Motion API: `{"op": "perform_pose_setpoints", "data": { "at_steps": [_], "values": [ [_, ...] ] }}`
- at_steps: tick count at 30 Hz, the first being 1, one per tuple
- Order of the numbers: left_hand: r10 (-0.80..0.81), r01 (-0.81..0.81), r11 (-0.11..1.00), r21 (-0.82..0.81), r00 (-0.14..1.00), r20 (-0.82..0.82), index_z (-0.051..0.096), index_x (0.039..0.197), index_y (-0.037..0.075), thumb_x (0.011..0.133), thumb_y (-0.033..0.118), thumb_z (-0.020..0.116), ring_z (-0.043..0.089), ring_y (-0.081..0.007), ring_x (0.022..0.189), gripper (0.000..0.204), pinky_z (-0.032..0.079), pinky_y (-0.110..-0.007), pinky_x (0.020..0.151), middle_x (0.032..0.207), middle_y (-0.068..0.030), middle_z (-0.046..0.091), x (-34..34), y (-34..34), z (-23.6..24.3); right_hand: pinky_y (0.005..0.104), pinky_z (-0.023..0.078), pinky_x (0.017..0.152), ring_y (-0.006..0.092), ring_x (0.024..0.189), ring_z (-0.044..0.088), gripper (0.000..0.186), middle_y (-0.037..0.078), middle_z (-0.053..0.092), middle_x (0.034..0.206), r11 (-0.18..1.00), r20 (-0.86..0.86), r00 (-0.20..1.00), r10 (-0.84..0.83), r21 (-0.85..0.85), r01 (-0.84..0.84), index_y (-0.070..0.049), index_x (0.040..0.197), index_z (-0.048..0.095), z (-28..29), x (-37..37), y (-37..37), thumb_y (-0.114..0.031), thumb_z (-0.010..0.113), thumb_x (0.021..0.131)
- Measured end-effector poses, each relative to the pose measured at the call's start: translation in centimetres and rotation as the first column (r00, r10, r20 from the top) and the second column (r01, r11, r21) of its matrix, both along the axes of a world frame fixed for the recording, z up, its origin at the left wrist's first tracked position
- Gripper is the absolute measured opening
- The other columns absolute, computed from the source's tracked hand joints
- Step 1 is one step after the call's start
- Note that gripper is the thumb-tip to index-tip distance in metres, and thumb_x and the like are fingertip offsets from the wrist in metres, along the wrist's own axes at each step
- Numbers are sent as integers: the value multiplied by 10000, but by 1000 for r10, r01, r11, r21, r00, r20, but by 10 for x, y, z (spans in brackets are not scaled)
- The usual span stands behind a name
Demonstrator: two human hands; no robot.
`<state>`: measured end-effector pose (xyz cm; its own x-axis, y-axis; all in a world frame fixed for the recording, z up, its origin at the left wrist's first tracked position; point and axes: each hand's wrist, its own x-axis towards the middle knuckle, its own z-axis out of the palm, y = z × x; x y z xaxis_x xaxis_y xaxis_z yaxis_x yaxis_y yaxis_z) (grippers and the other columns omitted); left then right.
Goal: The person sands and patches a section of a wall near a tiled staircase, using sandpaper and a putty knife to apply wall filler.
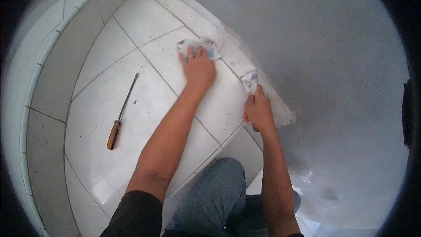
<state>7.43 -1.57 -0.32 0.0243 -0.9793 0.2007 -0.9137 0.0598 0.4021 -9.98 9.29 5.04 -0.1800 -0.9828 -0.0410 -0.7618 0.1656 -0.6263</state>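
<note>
White glazed tiles (103, 81) spread out below me, running up to a low tiled skirting (239, 56) at the foot of a smooth grey wall (337, 74). Against that skirting I have a putty knife (249, 80) in my right hand (260, 109): the fingers are curled closed round its handle, forefinger reaching toward the blade, which lies at the skirting with whitish smears on it; whether its edge actually touches, I can't tell. I'd judge it light, with a thin blade that may flex a little, so the grip belongs on the handle, close behind the metal, for control. My left hand (201, 72) rests palm down farther up the same joint, fingers nearly straight and slightly parted, the tips over a crumpled white rag or wrapper (211, 47) with a blue patch. Cloth or plastic, I can't say; either way it looks soft, almost weightless and apt to slide on glaze, so spread fingertips suit it better than a pinch at one corner. Well apart, to my left, a flat screwdriver (113, 135) with an amber handle lies among dark crumbs (135, 102); rigid and likely heavier at its grip, it would be best taken there
</note>
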Motion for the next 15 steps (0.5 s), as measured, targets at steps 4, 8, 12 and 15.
{"op": "perform_pose_setpoints", "data": {
  "at_steps": [4, 8, 12, 15],
  "values": [
    [204, -200, 979, -43, 972, 117, 387, 1503, 69, 994, 387, 400, 223, -311, 1493, 601, 122, -567, 1194, 1597, -95, 314, 37, -16, 2, 443, 513, 649, 319, 702, 651, 278, 224, 636, 777, 999, -168, 985, 41, 20, -38, 69, 1162, 497, 17, 19, -19, -162, 467, 1010],
    [339, -335, 941, -50, 934, 114, 374, 1485, -13, 991, 370, 392, 217, -342, 1490, 625, 119, -557, 1197, 1586, -175, 303, 44, -24, -10, 515, 523, 834, 448, 913, 675, 328, 317, 665, 896, 992, -414, 902, 123, 48, -114, 72, 1189, 518, 19, 43, -56, -201, 463, 1017],
    [332, -321, 936, -147, 941, 60, 385, 1460, -61, 983, 358, 406, 229, -357, 1482, 634, 120, -546, 1198, 1564, -212, 328, 41, -23, -13, 510, 521, 854, 465, 938, 667, 304, 331, 663, 924, 988, -253, 955, 153, 71, -140, 93, 1162, 530, 8, 66, -95, -148, 489, 981],
    [312, -310, 942, -129, 950, -10, 390, 1457, -60, 980, 349, 415, 228, -357, 1483, 629, 111, -543, 1200, 1563, -214, 331, 44, -21, -9, 500, 523, 868, 474, 953, 663, 289, 347, 657, 969, 994, -272, 956, 107, 39, -100, 119, 1132, 534, 4, 85, -122, -78, 519, 921]
  ]
}}
